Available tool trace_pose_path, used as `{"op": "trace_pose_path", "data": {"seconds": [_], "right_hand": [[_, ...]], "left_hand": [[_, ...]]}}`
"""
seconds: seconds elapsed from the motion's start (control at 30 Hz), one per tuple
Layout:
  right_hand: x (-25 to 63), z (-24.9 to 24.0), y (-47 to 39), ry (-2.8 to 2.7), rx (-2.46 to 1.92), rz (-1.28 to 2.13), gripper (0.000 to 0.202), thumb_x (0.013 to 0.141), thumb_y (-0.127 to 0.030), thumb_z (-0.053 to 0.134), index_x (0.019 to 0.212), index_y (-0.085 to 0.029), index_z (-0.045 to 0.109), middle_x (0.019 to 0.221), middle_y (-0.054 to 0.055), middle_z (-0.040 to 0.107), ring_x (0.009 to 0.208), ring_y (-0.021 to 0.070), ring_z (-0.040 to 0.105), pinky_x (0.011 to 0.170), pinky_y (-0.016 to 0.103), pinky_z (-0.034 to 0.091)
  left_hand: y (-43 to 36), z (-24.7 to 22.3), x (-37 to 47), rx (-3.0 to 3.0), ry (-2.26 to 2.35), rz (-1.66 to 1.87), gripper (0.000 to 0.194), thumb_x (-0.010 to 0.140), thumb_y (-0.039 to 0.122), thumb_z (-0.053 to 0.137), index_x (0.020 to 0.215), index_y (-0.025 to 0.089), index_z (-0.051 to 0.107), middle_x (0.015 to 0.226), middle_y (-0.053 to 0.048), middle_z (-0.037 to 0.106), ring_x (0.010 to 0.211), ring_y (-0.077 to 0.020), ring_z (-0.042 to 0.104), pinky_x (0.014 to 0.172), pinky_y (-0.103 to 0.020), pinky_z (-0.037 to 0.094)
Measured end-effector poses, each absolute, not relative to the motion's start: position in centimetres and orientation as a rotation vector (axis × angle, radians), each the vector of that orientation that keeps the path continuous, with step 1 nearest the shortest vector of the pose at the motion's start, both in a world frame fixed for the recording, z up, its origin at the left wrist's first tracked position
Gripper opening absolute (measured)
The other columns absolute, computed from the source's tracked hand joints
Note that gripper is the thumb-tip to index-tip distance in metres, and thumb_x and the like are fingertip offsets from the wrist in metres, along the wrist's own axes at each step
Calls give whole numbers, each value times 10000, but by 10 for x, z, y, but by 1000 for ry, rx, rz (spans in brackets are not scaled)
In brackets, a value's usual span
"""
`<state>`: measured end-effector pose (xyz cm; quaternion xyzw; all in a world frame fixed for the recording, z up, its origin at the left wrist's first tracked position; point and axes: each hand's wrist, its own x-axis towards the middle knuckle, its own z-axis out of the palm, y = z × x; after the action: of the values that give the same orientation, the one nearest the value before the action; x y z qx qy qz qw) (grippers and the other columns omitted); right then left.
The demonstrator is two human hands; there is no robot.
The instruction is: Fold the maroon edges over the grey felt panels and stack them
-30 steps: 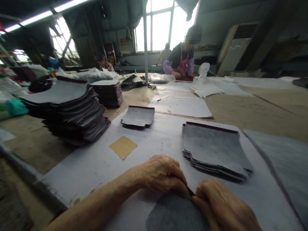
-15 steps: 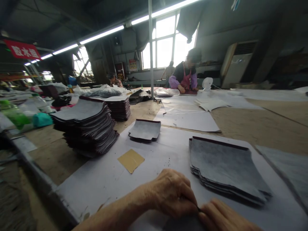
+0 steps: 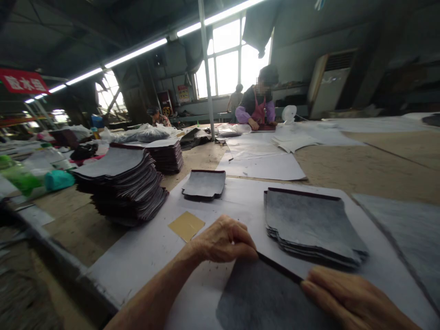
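Along the dark folded edge (image 3: 280, 268) of a grey panel (image 3: 264, 298), both hands have hold: the left hand (image 3: 225, 240) pinches the far left corner between thumb and curled fingers, and the right hand (image 3: 347, 293) is clamped on the same edge farther right, a bare length between them. The panel lies on the near part of a white sheet (image 3: 240, 197), partly out of view. It should be light and pliable, hardly fragile, and its matt, mottled face suggests little slipperiness; the narrow edge looks the firmest place to grip.

Just beyond, a low stack of similar panels (image 3: 305, 220) shows notched corners. Near the left hand lies a flat tan square (image 3: 186, 226), perhaps card. Farther off come smaller notched pieces (image 3: 204, 183), a tall curling stack (image 3: 120, 188) and a squarer maroon-edged stack (image 3: 168, 158). Beneath spreads a scuffed tan counter (image 3: 395, 160).
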<state>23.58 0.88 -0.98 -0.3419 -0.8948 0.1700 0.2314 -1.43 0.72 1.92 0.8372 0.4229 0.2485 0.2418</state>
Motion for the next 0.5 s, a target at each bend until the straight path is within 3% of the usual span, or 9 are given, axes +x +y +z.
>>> {"op": "trace_pose_path", "data": {"seconds": [0.2, 0.37, 0.5], "right_hand": [[228, 7, -11, -2332, -1270, 461, 259, 825, -210, 495, 568, -177, 508, 605, -7, 570, 592, 120, 534, 546, 224, 327], [214, 10, -19, -2223, -1359, 570, 269, 757, -258, 616, 528, -162, 513, 532, -38, 536, 529, 79, 490, 505, 193, 276], [219, 14, -17, -2116, -1373, 589, 251, 713, -221, 644, 513, -159, 506, 535, -41, 543, 541, 76, 491, 522, 189, 283]], "left_hand": [[-5, 35, -33, 2326, 1303, 559, 187, 793, 277, 578, 684, 167, 682, 633, 14, 558, 593, -91, 516, 562, -177, 371], [-12, 9, -76, 2378, 1525, 496, 165, 773, 412, 567, 770, 309, 694, 736, 26, 641, 762, -173, 602, 694, -208, 469], [-14, -3, -97, 2341, 1486, 584, 160, 732, 463, 571, 798, 369, 683, 725, 32, 642, 776, -212, 609, 661, -247, 509]]}}
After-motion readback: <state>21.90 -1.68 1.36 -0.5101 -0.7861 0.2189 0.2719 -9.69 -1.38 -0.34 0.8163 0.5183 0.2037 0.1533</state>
